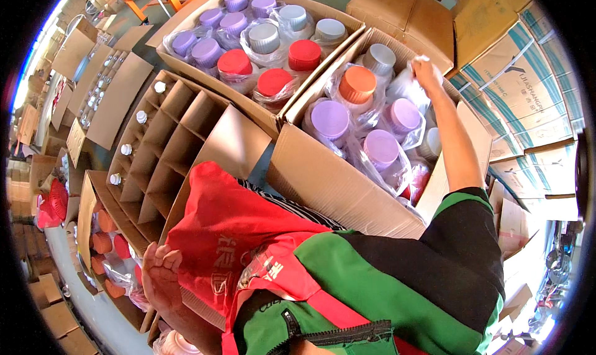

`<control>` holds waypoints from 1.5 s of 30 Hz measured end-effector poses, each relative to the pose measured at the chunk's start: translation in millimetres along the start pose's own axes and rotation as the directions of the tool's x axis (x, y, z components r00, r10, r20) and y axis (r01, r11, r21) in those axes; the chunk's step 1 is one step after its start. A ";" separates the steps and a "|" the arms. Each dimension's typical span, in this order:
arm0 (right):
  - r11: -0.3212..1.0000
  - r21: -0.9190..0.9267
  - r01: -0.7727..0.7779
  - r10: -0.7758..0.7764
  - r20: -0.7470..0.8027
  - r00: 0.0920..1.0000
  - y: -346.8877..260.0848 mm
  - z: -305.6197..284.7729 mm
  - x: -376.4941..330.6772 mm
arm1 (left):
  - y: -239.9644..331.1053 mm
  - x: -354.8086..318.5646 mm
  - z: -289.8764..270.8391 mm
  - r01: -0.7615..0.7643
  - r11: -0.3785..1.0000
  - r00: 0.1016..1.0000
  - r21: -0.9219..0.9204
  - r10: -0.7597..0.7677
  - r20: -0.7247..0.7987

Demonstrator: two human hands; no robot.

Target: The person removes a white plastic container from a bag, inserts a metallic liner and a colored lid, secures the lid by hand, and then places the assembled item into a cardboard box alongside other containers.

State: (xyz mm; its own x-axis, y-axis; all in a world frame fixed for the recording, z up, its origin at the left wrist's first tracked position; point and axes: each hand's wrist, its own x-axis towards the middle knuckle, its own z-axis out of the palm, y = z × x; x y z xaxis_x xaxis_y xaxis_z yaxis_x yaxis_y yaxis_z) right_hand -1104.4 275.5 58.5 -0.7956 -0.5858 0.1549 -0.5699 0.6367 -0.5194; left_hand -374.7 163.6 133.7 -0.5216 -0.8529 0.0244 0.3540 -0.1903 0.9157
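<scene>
My right hand (pixel 425 74) reaches into the far right corner of an open cardboard box (pixel 344 175). Its fingers are closed on the top of a whitish plastic bag (pixel 400 87); what the bag contains is hard to make out. Around it stand plastic-wrapped containers with ribbed screw lids: an orange lid (pixel 357 84), a grey lid (pixel 380 58) and several purple ones, such as the front purple lid (pixel 380 149). My left hand (pixel 162 271) hangs beside the red apron (pixel 217 231), its fingers loosely bent and nothing visible in them.
Behind stands a second box (pixel 273 122) of purple, grey and red-lidded containers. To its left, a divided carton (pixel 167 144) holds a few white-capped bottles (pixel 141 116). Strapped cartons (pixel 509 88) are stacked at right. Orange-lidded containers (pixel 102 243) fill a box at lower left.
</scene>
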 end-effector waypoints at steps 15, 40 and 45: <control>-0.057 -0.538 0.841 -0.998 0.029 -0.049 -456.7 -158.7 -74.1 | -101.8 90.2 60.0 0.484 0.873 0.838 -0.057 -0.444 0.318; 0.463 0.797 -0.387 -0.803 0.563 0.198 -491.6 169.0 -286.6 | 106.2 -17.0 -101.3 -0.395 0.796 0.721 0.459 0.578 -0.381; 0.420 0.627 -0.656 -0.750 0.647 0.137 -487.7 217.9 -342.8 | 159.8 0.6 -44.0 -0.314 0.637 0.853 0.704 0.515 -0.086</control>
State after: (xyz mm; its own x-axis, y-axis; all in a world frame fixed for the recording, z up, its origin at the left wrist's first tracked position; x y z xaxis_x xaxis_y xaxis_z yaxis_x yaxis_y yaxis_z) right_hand -508.9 56.5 75.6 0.4513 -0.8825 -0.1325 0.4112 0.3374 -0.8468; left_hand -284.3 111.2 262.3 -0.1954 -0.8673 0.4579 -0.1571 0.4885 0.8583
